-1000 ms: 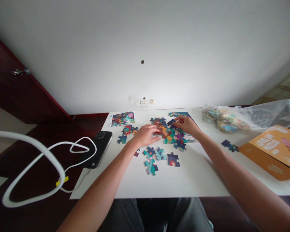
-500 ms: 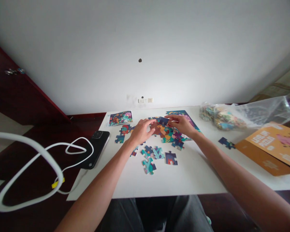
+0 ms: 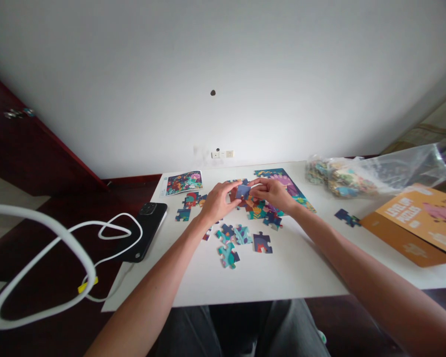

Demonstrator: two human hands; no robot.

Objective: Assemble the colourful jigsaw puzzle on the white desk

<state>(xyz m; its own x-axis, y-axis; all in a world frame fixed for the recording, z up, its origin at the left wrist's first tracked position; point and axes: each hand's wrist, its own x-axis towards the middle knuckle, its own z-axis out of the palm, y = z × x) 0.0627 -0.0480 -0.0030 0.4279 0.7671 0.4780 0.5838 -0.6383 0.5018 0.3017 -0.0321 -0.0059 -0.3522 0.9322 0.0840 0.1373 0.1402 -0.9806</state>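
A dark blue puzzle piece (image 3: 243, 192) is raised between my two hands, above the joined part of a colourful jigsaw puzzle (image 3: 287, 183). My left hand (image 3: 219, 201) pinches the piece's left side between thumb and fingers. On its right side, the fingers of my right hand (image 3: 273, 194) grip it too. Closer to me lie loose pieces: a teal one (image 3: 228, 255), a light blue patterned one (image 3: 243, 234) and a dark one with a red shape (image 3: 262, 243). Left of my left hand is a small joined cluster (image 3: 191, 201). Both hands partly cover the puzzle behind them.
A printed reference picture (image 3: 184, 182) lies at the back left. Along the left edge rests a black phone (image 3: 146, 233) with a white cable (image 3: 59, 225). To the right are plastic bags of pieces (image 3: 351, 178), an orange box (image 3: 412, 225) and a dark piece (image 3: 347, 217).
The dark blue piece has been lifted and tilted up, and has moved slightly left. My right hand has come left, closer to my left hand. The view has shifted a little.
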